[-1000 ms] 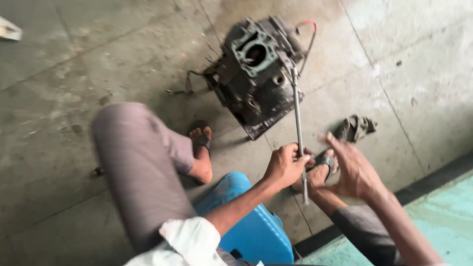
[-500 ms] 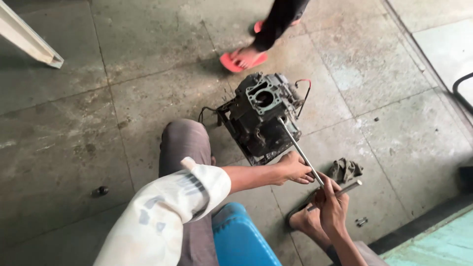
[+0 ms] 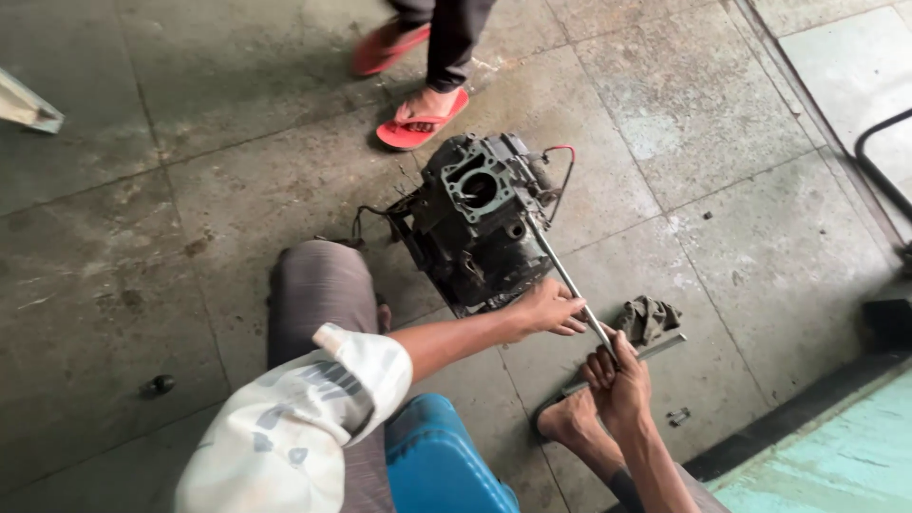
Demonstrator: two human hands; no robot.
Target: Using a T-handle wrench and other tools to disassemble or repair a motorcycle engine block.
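Note:
A dark, greasy engine block [image 3: 475, 223] with loose wires stands on the concrete floor in front of me. A long metal rod [image 3: 567, 282] runs from its side down toward me. My left hand [image 3: 549, 311] rests on the rod's middle, fingers curled around it. My right hand [image 3: 619, 380] grips the rod's near end. Just below that hand is my bare foot [image 3: 570, 423], and a second metal bar [image 3: 655, 350] lies on the floor under it.
A passer-by's feet in red sandals [image 3: 423, 119] stand just beyond the engine. A crumpled rag [image 3: 648, 318], a small bolt [image 3: 677, 416] and a dark round part [image 3: 160, 385] lie on the floor. I sit on a blue stool [image 3: 442, 465]. A teal raised step [image 3: 836, 456] is at right.
The view has swung up and left. The passer-by's sandalled feet have stepped closer to the engine. Both my hands stay on the rod.

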